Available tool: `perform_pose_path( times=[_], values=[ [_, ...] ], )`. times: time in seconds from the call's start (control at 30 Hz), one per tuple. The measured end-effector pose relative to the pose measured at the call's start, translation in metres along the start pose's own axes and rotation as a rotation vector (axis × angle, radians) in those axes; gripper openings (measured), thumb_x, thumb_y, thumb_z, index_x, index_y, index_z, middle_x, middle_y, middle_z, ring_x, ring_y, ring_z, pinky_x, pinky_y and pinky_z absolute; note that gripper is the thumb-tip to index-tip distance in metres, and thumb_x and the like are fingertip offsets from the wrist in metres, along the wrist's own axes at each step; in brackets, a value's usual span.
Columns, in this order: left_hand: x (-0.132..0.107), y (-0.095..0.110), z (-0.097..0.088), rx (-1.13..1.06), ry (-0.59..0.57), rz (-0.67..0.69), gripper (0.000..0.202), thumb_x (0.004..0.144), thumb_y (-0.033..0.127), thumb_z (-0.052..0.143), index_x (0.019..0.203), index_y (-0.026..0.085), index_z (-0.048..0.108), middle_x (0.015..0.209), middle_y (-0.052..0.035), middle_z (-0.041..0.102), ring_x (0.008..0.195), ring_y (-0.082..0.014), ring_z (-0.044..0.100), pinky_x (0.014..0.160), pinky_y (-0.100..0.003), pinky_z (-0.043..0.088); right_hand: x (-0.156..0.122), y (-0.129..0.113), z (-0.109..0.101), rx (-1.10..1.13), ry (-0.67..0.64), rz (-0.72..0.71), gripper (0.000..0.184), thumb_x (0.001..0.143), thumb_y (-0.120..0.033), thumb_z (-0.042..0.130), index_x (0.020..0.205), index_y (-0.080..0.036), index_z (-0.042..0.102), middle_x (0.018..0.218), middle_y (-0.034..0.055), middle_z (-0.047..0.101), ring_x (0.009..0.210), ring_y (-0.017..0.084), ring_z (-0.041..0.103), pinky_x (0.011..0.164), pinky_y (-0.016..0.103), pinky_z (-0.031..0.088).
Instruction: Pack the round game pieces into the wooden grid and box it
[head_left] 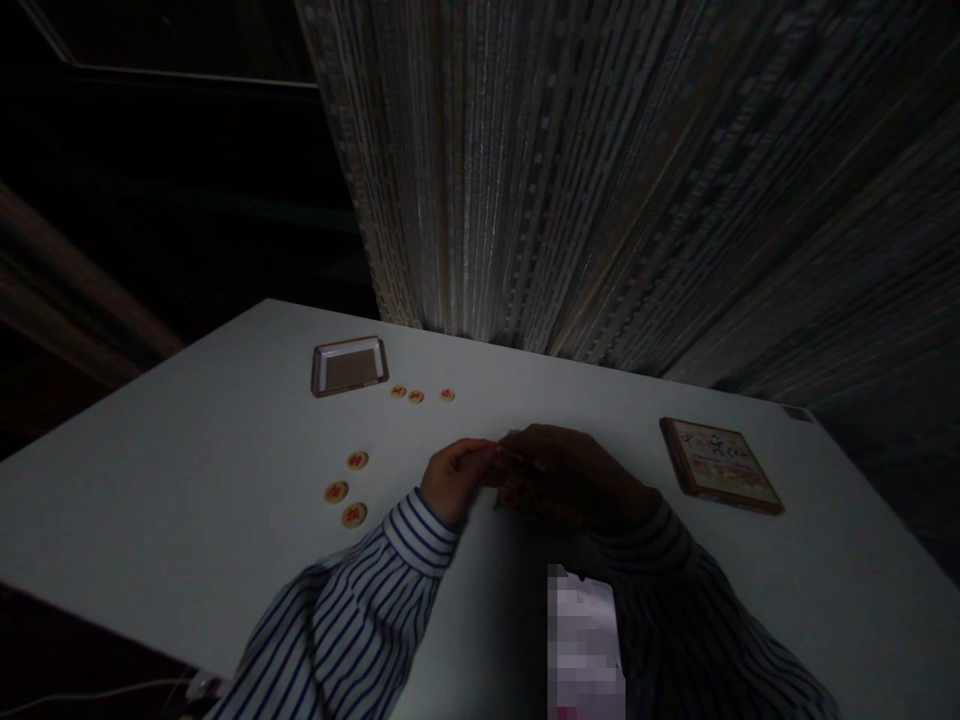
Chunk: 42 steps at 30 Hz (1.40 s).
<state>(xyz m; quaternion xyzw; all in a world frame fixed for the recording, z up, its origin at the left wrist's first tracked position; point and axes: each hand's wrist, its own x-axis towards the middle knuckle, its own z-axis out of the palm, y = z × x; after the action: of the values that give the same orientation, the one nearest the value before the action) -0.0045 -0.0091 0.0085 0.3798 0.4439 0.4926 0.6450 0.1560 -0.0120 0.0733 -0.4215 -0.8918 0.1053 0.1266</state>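
My left hand (452, 478) is closed in a pinch at the middle of the table, its fingertips meeting those of my right hand. Dark shadow covers my right hand (581, 465), which is bent over with its fingers curled in. Whatever the two hands pinch between them is too dark to make out. Beneath my right hand lies a brownish, mottled thing (525, 502), partly hidden by the fingers. Left of my hands are round wooden xiangqi pieces with red characters: three nearer ones, including a middle piece (336, 492), and three farther ones, including a piece (415, 397).
A shallow open box tray (313, 375) sits at the back left of the white table (187, 450). On the right lies a flat box with printed lettering (724, 463). A lit phone (589, 640) is near me between my forearms. A striped curtain (525, 180) hangs behind.
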Motion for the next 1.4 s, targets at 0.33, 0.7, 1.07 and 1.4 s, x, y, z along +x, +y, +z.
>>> perform_pose_path(
  times=[0.33, 0.7, 1.07, 1.4],
  values=[
    [-0.002, 0.002, 0.002, -0.067, -0.019, -0.010, 0.040, 0.046, 0.037, 0.079, 0.076, 0.011, 0.069, 0.072, -0.0077, 0.072, 0.065, -0.0191, 0.066, 0.065, -0.032, 0.055, 0.000, 0.004, 0.003, -0.012, 0.045, -0.020, 0.017, 0.086, -0.026, 0.045, 0.093, -0.019, 0.060, 0.081, 0.0038, 0.062, 0.072, 0.012, 0.055, 0.062, 0.024, 0.039],
    [-0.002, 0.002, 0.002, -0.086, -0.024, 0.011, 0.037, 0.045, 0.037, 0.079, 0.070, 0.012, 0.069, 0.065, -0.0057, 0.071, 0.059, -0.0170, 0.065, 0.063, -0.031, 0.055, -0.001, 0.000, -0.001, -0.044, 0.052, -0.009, 0.017, 0.086, -0.025, 0.045, 0.088, -0.018, 0.061, 0.079, 0.0035, 0.063, 0.071, 0.013, 0.056, 0.063, 0.023, 0.040],
    [0.003, -0.003, 0.001, 0.012, 0.131, 0.037, 0.033, 0.047, 0.036, 0.077, 0.068, 0.012, 0.067, 0.060, -0.0031, 0.068, 0.054, -0.0123, 0.061, 0.057, -0.024, 0.049, -0.007, 0.008, -0.012, -0.111, 0.041, 0.090, 0.022, 0.086, -0.027, 0.042, 0.090, -0.018, 0.062, 0.083, 0.0054, 0.066, 0.075, 0.015, 0.059, 0.065, 0.024, 0.040],
    [0.005, -0.011, -0.004, 0.232, 0.166, 0.165, 0.020, 0.055, 0.029, 0.069, 0.067, 0.013, 0.066, 0.052, -0.0005, 0.062, 0.049, -0.0101, 0.055, 0.050, -0.021, 0.044, -0.017, 0.026, -0.018, -0.218, -0.042, 0.169, 0.022, 0.081, -0.030, 0.050, 0.098, -0.019, 0.059, 0.082, 0.0057, 0.065, 0.072, 0.015, 0.058, 0.060, 0.024, 0.036]
  ],
)
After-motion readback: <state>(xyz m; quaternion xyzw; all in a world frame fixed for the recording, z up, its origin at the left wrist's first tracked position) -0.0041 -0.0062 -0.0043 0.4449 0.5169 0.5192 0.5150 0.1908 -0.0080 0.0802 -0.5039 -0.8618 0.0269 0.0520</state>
